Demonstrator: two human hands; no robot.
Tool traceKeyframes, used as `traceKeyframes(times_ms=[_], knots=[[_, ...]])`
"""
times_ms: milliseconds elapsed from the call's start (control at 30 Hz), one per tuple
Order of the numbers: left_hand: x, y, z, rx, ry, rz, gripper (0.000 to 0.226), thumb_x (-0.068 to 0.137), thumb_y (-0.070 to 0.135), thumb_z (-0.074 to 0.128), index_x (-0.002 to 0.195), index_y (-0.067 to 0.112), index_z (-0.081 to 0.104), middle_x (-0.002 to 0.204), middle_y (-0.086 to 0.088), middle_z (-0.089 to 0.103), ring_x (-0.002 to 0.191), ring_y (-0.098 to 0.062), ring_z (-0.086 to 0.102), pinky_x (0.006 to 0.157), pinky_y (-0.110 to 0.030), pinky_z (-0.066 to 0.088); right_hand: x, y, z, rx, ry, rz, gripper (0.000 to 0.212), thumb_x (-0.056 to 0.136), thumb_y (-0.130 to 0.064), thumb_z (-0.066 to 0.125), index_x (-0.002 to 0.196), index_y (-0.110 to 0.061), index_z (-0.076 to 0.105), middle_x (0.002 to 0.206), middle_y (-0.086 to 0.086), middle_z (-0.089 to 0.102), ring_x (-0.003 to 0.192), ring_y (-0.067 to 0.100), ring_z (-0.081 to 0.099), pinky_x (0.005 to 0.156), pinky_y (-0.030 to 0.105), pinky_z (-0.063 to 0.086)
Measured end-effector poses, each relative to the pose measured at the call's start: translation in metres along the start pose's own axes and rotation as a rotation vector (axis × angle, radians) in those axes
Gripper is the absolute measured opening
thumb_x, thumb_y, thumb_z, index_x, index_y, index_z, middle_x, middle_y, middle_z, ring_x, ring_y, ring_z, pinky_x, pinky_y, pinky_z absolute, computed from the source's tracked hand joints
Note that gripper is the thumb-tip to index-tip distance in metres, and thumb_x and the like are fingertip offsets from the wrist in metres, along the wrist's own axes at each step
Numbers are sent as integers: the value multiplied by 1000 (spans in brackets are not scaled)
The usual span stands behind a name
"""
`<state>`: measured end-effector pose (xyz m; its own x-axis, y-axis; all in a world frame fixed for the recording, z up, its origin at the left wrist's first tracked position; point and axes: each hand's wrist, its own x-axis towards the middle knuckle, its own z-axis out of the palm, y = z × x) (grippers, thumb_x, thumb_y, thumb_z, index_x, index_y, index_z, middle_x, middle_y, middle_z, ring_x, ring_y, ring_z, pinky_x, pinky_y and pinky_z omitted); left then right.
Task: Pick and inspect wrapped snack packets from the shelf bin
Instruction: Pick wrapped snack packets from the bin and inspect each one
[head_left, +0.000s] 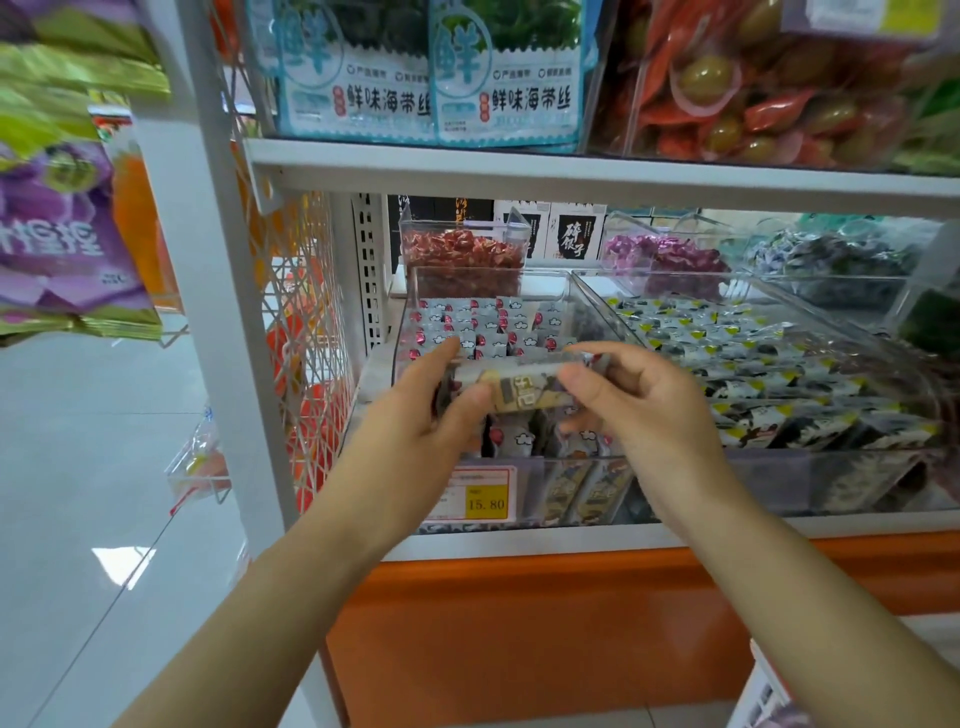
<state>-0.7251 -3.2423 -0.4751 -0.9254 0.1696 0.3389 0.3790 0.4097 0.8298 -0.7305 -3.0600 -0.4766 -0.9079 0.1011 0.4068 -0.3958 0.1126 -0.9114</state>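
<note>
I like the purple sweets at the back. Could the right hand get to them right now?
Probably not right away. The right hand is busy holding a snack packet together with the left hand. The purple sweets sit in a bin further back under the upper shelf, though its top looks open.

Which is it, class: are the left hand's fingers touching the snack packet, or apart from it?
Touching. The head view shows the left hand with thumb and fingers pressed on the snack packet's end.

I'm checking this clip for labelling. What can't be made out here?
Head view only:
- Packet print: blurred, ends covered by left hand and right hand.
- Price tag: only 15.80 legible, left part behind the left wrist.
- Far-right bin: cut off by the frame edge.
</note>
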Motion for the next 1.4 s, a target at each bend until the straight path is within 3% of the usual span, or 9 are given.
traceKeyframes(times_ms=[167,267,367,500,800,900,1000,1233,1400], knots=[[13,-14,-10,675,195,260,66,89,51,33,148,26,19,154,4,25,141,-11,13,110,-27,7,50,-7,12,-137,184,-87,18,81,-15,69,95,-12,58,95,10,67,78,22,68,70,31,58],[19,-30,-9,825,105,156,75,87,59,21,150,24,-1,158,4,-7,142,-10,-15,108,-33,-9,83,-7,28,-408,111,-157,23,82,-16,70,99,-7,57,97,3,60,91,22,60,85,38,52],[21,-39,-8,855,47,122,77,87,63,16,148,23,-10,156,5,-18,135,-5,-25,107,-35,-13,107,-2,40,-661,-32,-228,23,81,-19,71,97,-8,59,94,-3,53,91,14,52,79,27,44],[24,-40,-7,800,35,108,79,85,65,16,149,25,-8,156,7,-17,138,-5,-22,107,-34,-12,124,8,57,-876,-188,-283,25,77,-26,74,92,-14,58,96,1,50,88,13,45,64,22,32],[24,-38,-8,723,-9,72,78,87,63,23,149,25,-4,156,8,-18,140,-5,-21,113,-35,-8,130,26,66,-1196,-613,-192,32,96,-25,45,73,-7,59,71,2,59,85,18,49,93,42,43],[24,-38,-9,719,-16,68,78,87,64,24,149,25,-2,156,9,-18,140,-5,-21,113,-35,-7,140,22,62,-939,-559,-57,24,94,-13,47,99,-7,69,104,6,70,93,15,61,94,33,44],[24,-38,-9,710,-18,69,78,87,64,24,149,25,-2,156,10,-18,139,-4,-21,110,-32,-8,152,25,60,-829,-366,-89,22,91,-3,51,98,-11,70,102,3,69,86,8,58,88,26,44],[24,-37,-9,692,-27,64,76,88,62,25,150,24,0,156,9,-16,139,-4,-20,113,-34,-5,164,50,73,-1186,-452,-148,12,83,-31,68,85,-20,71,89,-9,64,108,20,46,89,36,41],[24,-36,-10,659,-17,77,74,90,60,28,149,24,4,157,9,-12,140,-4,-15,114,-36,-2,155,34,64,-770,-228,-173,11,88,-16,63,82,-7,63,83,-1,62,75,9,54,75,26,45]])
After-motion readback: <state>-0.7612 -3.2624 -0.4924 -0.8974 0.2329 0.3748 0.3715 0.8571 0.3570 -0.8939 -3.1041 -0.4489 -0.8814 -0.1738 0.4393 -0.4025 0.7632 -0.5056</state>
